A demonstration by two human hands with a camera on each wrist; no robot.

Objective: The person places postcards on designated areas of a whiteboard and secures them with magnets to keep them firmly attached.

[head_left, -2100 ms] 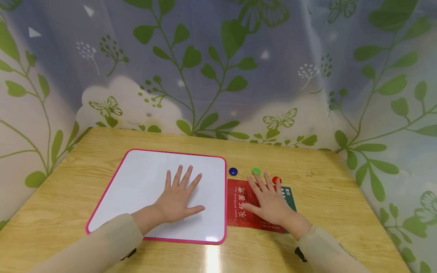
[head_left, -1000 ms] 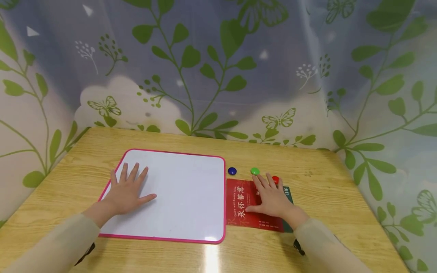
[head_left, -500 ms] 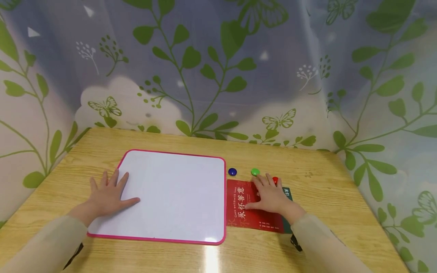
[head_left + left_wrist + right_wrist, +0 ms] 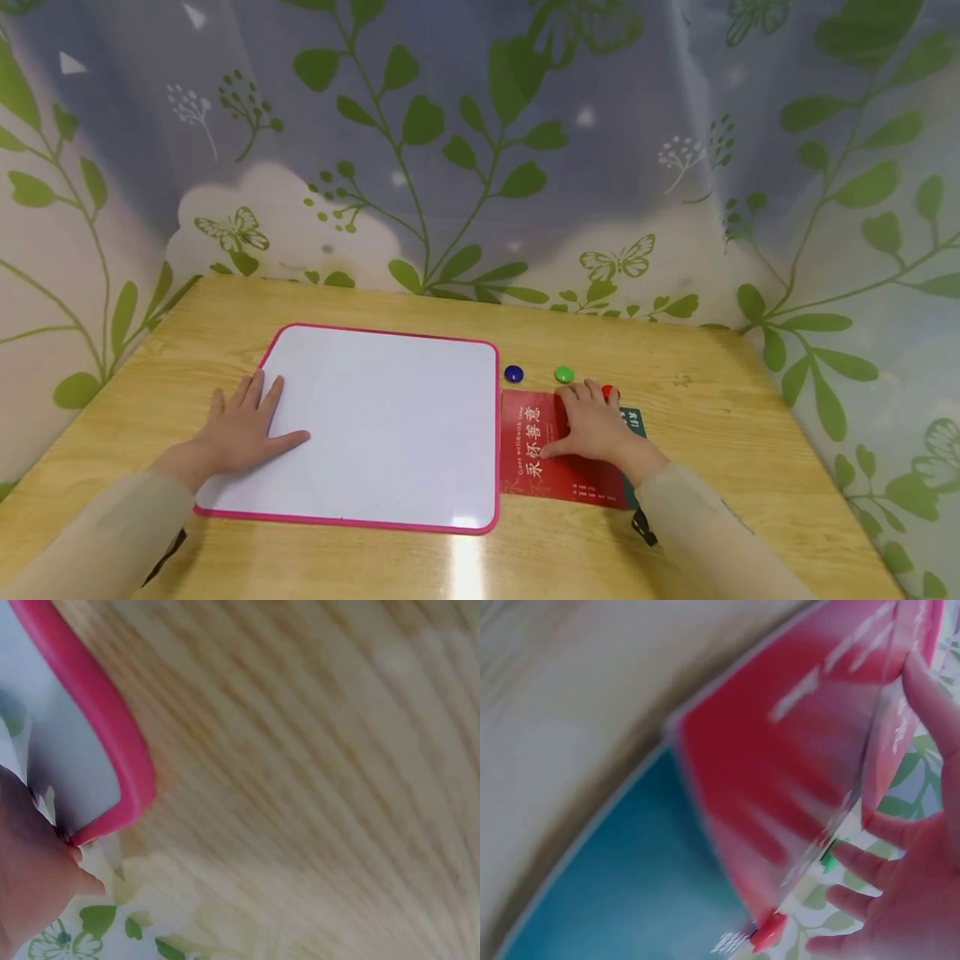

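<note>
A whiteboard (image 4: 397, 425) with a pink frame lies flat on the wooden table. My left hand (image 4: 236, 433) is spread over its left edge, fingers straight and thumb pointing inward across the white surface. In the left wrist view, part of the left hand (image 4: 34, 870) appears beside a rounded corner of the pink frame (image 4: 105, 720). To the right, my right hand (image 4: 596, 425) is over a red and dark green printed booklet (image 4: 525, 479), with fingertips near its far edge. Its fingers and thumb are spread apart in the right wrist view, over the glossy red cover (image 4: 765, 742).
Beyond the booklet sit three round button-like pieces: blue (image 4: 513, 374), green (image 4: 564, 374) and red (image 4: 611, 391), the red one close by the right fingertips. A printed leaf-pattern curtain (image 4: 465, 200) surrounds the table (image 4: 720, 433) at the back and sides.
My left hand has slid from the middle of the whiteboard leftward to its left edge. The right hand has stayed over the booklet, its fingers a little more bent. The board and pieces have not moved.
</note>
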